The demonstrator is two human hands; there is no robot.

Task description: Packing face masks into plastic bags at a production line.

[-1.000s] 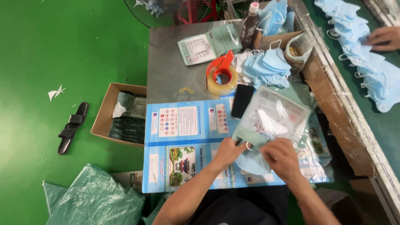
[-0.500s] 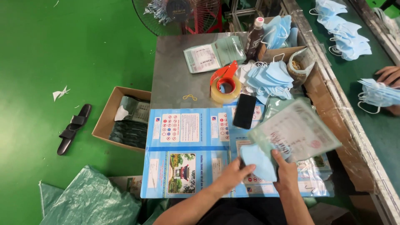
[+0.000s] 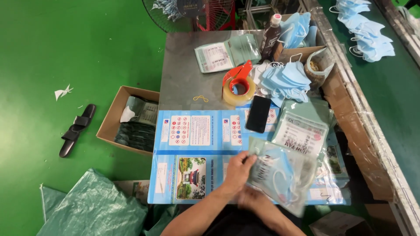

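Observation:
My left hand (image 3: pixel 236 171) grips the left edge of a clear plastic pouch (image 3: pixel 284 172) with light blue face masks inside. My right hand (image 3: pixel 253 201), blurred, is under the pouch's lower edge and holds it from below. The pouch hovers over a flat blue printed carton sheet (image 3: pixel 192 153) lying on the grey table (image 3: pixel 183 74). A stack of empty printed pouches (image 3: pixel 302 129) lies just to the right. A loose pile of blue masks (image 3: pixel 284 76) sits further back.
A black phone (image 3: pixel 258 114) lies on the blue sheet. A tape roll in an orange dispenser (image 3: pixel 238 85), a dark bottle (image 3: pixel 270 37), a rubber band (image 3: pixel 201 98) are on the table. An open cardboard box (image 3: pixel 131 120), a black sandal (image 3: pixel 76 129) and a green sack (image 3: pixel 92 209) are on the floor.
The pouch was tilted up at the right half a second ago; now it is lowered toward me, with the masks inside, and both hands hold it at its near left corner.

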